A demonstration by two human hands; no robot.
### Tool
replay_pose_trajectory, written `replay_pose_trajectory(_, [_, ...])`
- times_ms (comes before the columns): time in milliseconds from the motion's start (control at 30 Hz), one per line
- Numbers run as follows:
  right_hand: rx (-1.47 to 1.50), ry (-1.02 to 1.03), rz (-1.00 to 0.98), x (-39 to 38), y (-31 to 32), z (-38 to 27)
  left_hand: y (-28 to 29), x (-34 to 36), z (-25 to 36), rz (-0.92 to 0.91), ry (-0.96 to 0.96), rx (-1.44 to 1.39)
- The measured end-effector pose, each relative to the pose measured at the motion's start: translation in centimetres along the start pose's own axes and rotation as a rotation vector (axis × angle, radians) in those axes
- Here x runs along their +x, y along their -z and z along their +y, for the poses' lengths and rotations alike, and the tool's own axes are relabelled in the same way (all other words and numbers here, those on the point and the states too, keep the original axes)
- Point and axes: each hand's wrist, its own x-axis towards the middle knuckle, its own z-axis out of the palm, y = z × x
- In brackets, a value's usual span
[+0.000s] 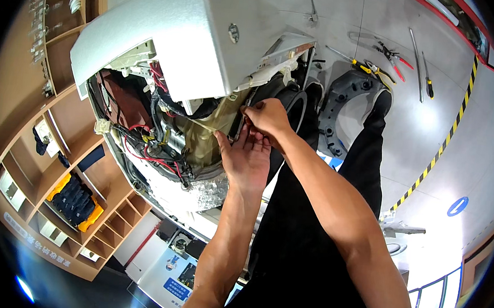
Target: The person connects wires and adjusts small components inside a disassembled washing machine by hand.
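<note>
An opened washing machine (pixel 152 38) with a silver-white casing lies before me, its wires and inner tub exposed. My left hand (pixel 245 158) is turned palm up beside the tub (pixel 205 142), with its fingers stretched out and the thumb apart. Just above those fingers, my right hand (pixel 268 119) is bent into a pinch at the edge of the dark round opening (pixel 296 109). Whatever its fingertips hold is hidden. Red and black wires (pixel 155 156) hang on the machine's left side.
Between my feet lies a dark grey ring-shaped part (pixel 330 125). Red-handled pliers (pixel 395 60), yellow-handled pliers (pixel 380 73), a metal rod (pixel 416 64) and a screwdriver (pixel 428 81) are on the floor. Wooden shelves (pixel 80 119) with folded clothes (pixel 74 202) stand at left.
</note>
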Motion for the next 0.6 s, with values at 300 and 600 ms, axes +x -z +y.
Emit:
replay_pose_trajectory(300, [-0.013, -0.037, -0.017, 0.0, 0.0, 0.0, 1.1, 0.4, -0.6, -0.044, -0.099, -0.129])
replay_pose_trajectory(600, [0.029, 0.035, -0.043, -0.2, 0.5, -0.6, 1.3, 0.1, -1.1, -0.112, -0.389, 0.328])
